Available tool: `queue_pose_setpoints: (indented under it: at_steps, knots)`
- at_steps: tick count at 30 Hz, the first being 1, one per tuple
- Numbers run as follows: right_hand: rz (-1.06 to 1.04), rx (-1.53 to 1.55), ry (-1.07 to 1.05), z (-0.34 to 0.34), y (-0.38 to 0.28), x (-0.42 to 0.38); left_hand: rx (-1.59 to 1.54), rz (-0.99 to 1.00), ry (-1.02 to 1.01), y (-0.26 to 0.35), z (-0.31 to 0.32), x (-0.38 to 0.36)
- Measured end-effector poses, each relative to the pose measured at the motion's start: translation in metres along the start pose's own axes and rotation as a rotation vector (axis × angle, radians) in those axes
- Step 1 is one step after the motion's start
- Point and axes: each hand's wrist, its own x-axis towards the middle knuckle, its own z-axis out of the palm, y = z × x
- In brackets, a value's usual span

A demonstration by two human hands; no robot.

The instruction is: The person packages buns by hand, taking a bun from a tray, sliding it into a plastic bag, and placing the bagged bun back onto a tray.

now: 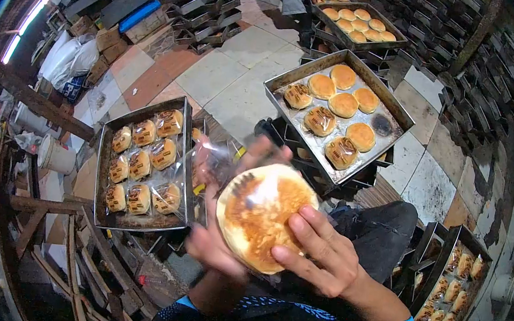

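Item: round bun [263, 216] going into clear wrapper [221, 166], held at chest height above the floor trays.
Left hand [214, 245] grips bag and bun beneath; right hand [323, 252] pinches the rim; best kept level, bag mouth wide; wrapped tray [141, 162] left, unwrapped tray [340, 110] right.

A tiled floor [229, 74] of pale and reddish-brown squares spreads under everything. Above and left of the floor's open middle, dark metal trays [208, 10] stand in stacks, with a blue crate [139, 14] and cardboard boxes [108, 39] beside them. Further left a fluorescent tube [31, 17] glows. Right of the floor, more stacked dark tins [490, 93] line the wall. Below left stands a rough wooden frame [37, 223].
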Motion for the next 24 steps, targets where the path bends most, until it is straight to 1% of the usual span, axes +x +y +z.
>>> queue_pose_setpoints:
  at_steps: [1,2,3,5,6,7,8,9,10,11,12,13,14,15,16,17,19,20,21,22,23,24]
  knots:
    - [-0.016,0.001,-0.01,0.001,-0.001,-0.002,-0.167,0.037,0.099,0.005,0.003,0.007]
    - [-0.042,-0.037,-0.047,0.003,0.005,-0.003,-0.162,-0.005,0.041,0.0,-0.003,0.006]
    - [-0.042,-0.041,-0.043,0.003,0.005,0.002,-0.172,-0.103,0.001,-0.007,-0.001,0.004]
    - [0.264,-0.148,-0.08,0.008,-0.001,0.015,0.211,-0.12,0.233,-0.038,-0.002,-0.01]
    - [0.329,-0.192,-0.171,0.013,0.001,0.012,0.125,-0.172,0.332,-0.045,-0.012,-0.01]
    - [0.336,-0.183,-0.173,0.017,0.0,0.005,0.039,-0.223,0.431,-0.052,-0.023,-0.006]
    - [0.357,-0.111,-0.192,0.02,-0.004,-0.004,-0.132,-0.297,0.338,-0.05,-0.039,0.003]
    - [0.376,-0.04,-0.21,0.022,-0.007,-0.012,-0.163,-0.274,0.386,-0.048,-0.048,0.01]
    - [0.331,-0.044,-0.28,0.019,-0.005,-0.019,-0.153,-0.272,0.418,-0.043,-0.06,0.011]
    - [0.335,-0.037,-0.285,0.013,0.003,-0.027,-0.143,-0.274,0.454,-0.039,-0.064,0.011]
    - [0.419,0.298,-0.473,0.005,0.012,-0.035,-0.082,-0.271,0.498,-0.037,-0.061,0.008]
    - [0.49,0.635,-0.647,0.001,0.018,-0.035,-0.077,-0.281,0.5,-0.038,-0.059,0.006]
    - [0.533,0.677,-0.344,0.003,0.019,-0.027,-0.124,-0.304,0.444,-0.041,-0.056,0.004]
    - [0.542,0.587,-0.231,0.007,0.022,-0.021,-0.173,-0.33,0.391,-0.046,-0.053,0.0]
    - [0.518,0.576,-0.298,0.014,0.028,-0.017,-0.213,-0.358,0.358,-0.054,-0.051,-0.004]
    - [0.495,0.566,-0.366,0.02,0.033,-0.016,-0.114,-0.425,0.33,-0.06,-0.052,-0.006]
    - [0.464,0.591,-0.354,0.018,0.032,-0.013,-0.074,-0.453,0.426,-0.058,-0.058,0.003]
    - [0.452,0.691,-0.382,0.007,0.025,-0.008,-0.301,-0.465,0.445,-0.053,-0.067,0.006]
    - [0.436,0.794,-0.414,-0.004,0.02,-0.002,-0.218,-0.453,0.535,-0.048,-0.07,0.007]
    - [0.349,1.09,-0.518,-0.019,0.023,-0.002,-0.354,-0.482,0.495,-0.041,-0.082,0.008]
    - [0.176,1.462,-0.496,-0.021,0.028,-0.009,-0.49,-0.507,0.452,-0.033,-0.096,0.009]
    - [0.226,1.584,-0.688,-0.025,0.045,-0.015,-0.501,-0.558,0.402,-0.026,-0.106,0.008]
